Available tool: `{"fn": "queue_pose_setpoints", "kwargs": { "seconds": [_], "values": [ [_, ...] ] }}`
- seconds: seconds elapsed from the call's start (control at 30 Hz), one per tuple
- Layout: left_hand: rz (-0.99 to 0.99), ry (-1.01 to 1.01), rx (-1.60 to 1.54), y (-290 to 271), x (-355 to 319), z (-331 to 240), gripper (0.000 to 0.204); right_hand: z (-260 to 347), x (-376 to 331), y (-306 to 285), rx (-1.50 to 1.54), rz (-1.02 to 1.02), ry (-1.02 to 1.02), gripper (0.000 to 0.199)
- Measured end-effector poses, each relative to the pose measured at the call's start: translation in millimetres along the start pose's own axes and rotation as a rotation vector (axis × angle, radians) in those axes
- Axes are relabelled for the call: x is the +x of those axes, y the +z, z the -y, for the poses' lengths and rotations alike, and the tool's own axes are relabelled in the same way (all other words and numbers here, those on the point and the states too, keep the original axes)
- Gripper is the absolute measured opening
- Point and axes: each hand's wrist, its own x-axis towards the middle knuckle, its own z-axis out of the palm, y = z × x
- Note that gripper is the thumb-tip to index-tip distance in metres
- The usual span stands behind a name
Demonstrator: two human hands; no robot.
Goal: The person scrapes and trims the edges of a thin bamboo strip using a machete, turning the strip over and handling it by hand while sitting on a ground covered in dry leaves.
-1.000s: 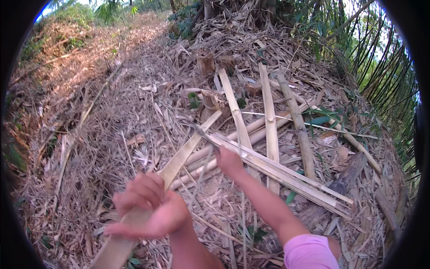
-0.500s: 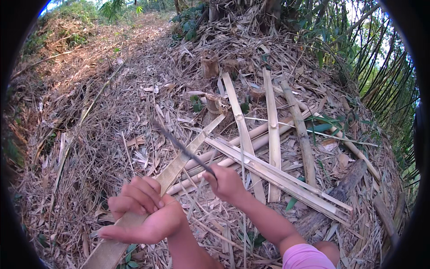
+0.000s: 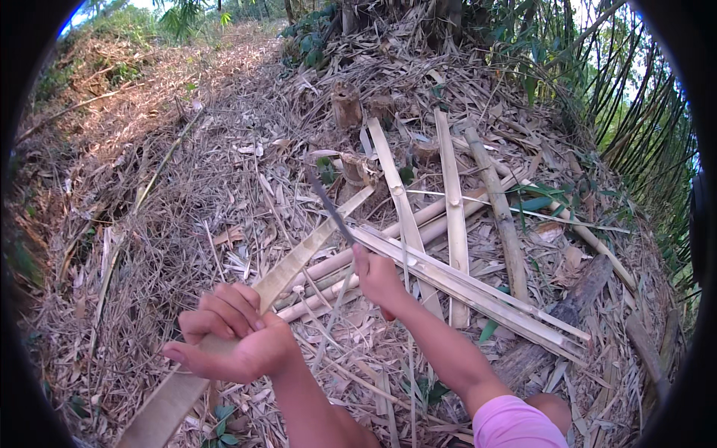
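My left hand (image 3: 237, 332) is closed around a long flat bamboo strip (image 3: 308, 248), its thumb pointing off to the left. The strip slants from the lower left up to a cut bamboo stump (image 3: 354, 170), its far end against or just in front of it. My right hand (image 3: 379, 282) grips a knife (image 3: 330, 203) with a dark, narrow blade. The blade points up and to the left and crosses over the strip near its far end; whether it touches the strip I cannot tell. The knife's handle is mostly hidden in my fist.
Right of my hands, a bundle of split bamboo strips (image 3: 478, 282) lies across other strips (image 3: 454, 205) and round poles. A dark log (image 3: 556, 328) is at the lower right. Another stump (image 3: 346, 106) stands farther back. Dry leaves (image 3: 164, 246) cover the sloping ground.
My right hand has moved up and slightly right, and the knife now points more steeply upward, nearer the strip's far end. My left hand still holds the strip, little moved.
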Motion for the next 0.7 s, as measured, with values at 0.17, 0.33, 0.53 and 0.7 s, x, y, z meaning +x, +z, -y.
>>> {"fn": "queue_pose_setpoints", "kwargs": {
  "seconds": [0.17,0.33,0.53,0.7],
  "values": [
    [-0.033,-0.004,-0.020,0.0,3.5,-5.4,0.060,20.3,-36.2,18.4,-0.185,-0.145,-0.623,0.036],
    [-0.102,-0.017,0.055,-11.2,9.5,7.3,0.062,-58.2,7.9,30.9,-0.369,-0.150,-0.069,0.054],
    [-0.159,-0.033,0.048,-5.9,14.6,0.5,0.063,22.3,-35.9,26.4,-0.149,0.000,-0.241,0.051],
    [-0.167,-0.087,0.030,-1.1,3.0,-0.4,0.062,-110.2,31.7,7.8,-0.329,-0.177,0.065,0.061]
  ]
}}
